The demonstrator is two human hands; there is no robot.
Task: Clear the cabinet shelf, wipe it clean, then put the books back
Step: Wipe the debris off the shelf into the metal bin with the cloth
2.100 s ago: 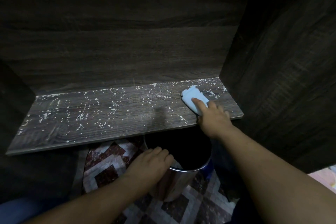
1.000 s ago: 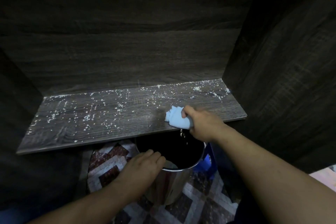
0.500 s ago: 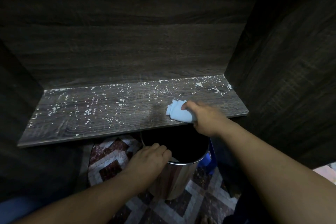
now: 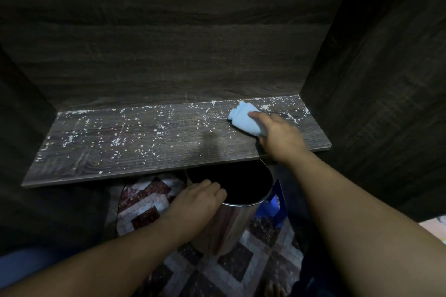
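My right hand [image 4: 282, 140] pinches the cloth [image 4: 243, 120] at the back right of the shelf [image 4: 144, 152]. My left hand [image 4: 200, 200] curls over the bin [image 4: 231, 224] rim, gripping it, I think. The books are off, crumbs [image 4: 115, 140] cover most of it, and restocking waits.

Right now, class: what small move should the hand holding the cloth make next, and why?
Probably pull the blue cloth with the right hand toward the front edge of the shelf, above the metal bin whose rim the left hand holds: the cloth sits near the back, and white crumbs lie around it.
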